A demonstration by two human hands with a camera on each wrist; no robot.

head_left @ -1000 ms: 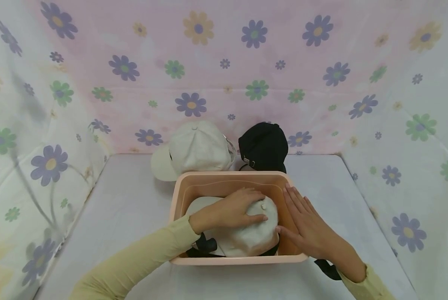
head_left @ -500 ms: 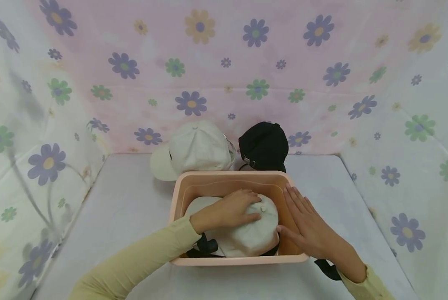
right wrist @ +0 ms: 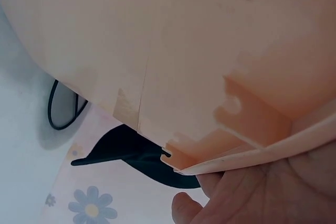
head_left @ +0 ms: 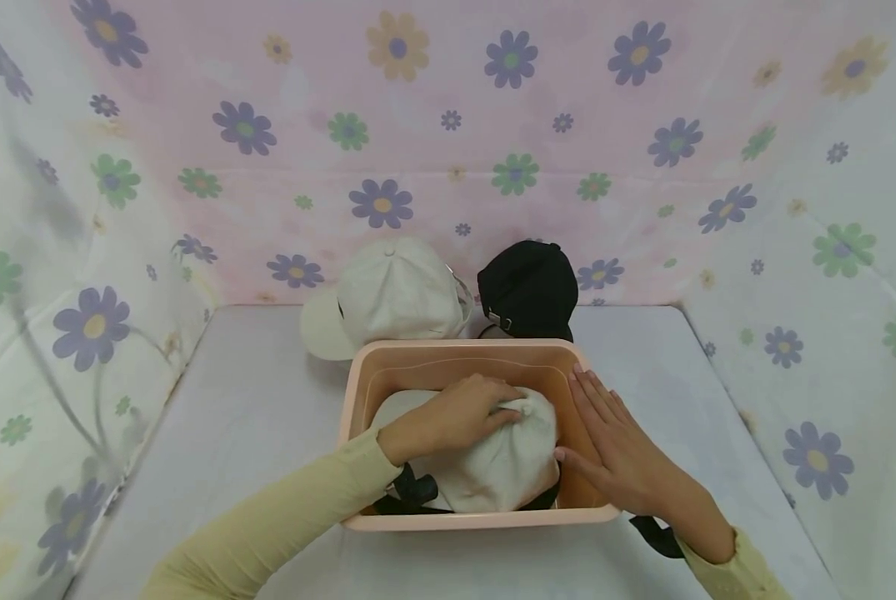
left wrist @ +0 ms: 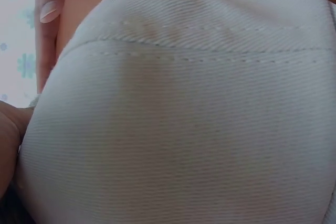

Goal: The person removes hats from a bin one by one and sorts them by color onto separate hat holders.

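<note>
A peach plastic bin (head_left: 466, 522) stands in the middle of the head view. Inside it lies an off-white baseball cap (head_left: 503, 471), its brim toward the left. With curled fingers and thumb, my left hand (head_left: 455, 417) pinches the cap's crown near the top button, and the fabric is creased there. The cap's cloth (left wrist: 199, 129) fills most of the left wrist view. My right hand (head_left: 623, 454) rests on the bin's right rim, fingers straight and thumb over the inside. The right wrist view shows the bin's outer wall (right wrist: 157, 40).
Behind the bin, a second off-white cap (head_left: 398, 292) and a black cap (head_left: 530, 287) sit on the white tabletop (head_left: 267, 400). Something black (head_left: 541, 498) shows under the cap in the bin. Flower-patterned cloth (head_left: 455, 150) encloses the back and sides.
My left fingers and thumb have drawn together on the cap's crown, bunching the fabric. The right hand stays on the bin's rim.
</note>
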